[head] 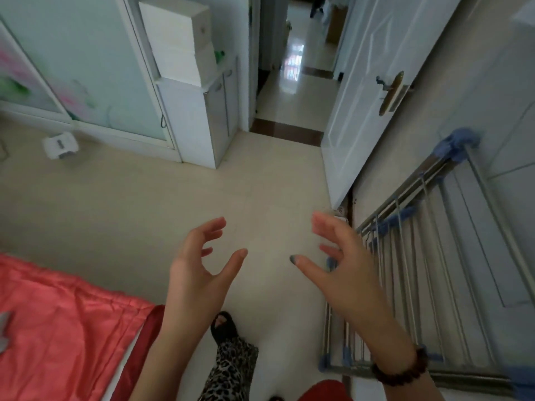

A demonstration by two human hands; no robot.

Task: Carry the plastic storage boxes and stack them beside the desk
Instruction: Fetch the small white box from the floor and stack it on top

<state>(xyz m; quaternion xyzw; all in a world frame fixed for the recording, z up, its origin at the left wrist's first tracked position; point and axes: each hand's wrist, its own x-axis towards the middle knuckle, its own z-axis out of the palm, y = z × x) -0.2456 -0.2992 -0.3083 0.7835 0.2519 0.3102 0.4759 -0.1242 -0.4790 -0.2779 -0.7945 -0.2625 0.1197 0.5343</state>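
My left hand and my right hand are raised in front of me over the tiled floor, palms facing each other, fingers spread and curled. Neither holds anything. A beaded bracelet sits on my right wrist. White boxes are stacked on a low white cabinet at the back left; whether they are the plastic storage boxes I cannot tell. No desk is visible.
A bed with a red cover fills the lower left. A folded metal drying rack leans on the right wall. A white door stands open onto a hallway. A small white stool sits by the glass wardrobe.
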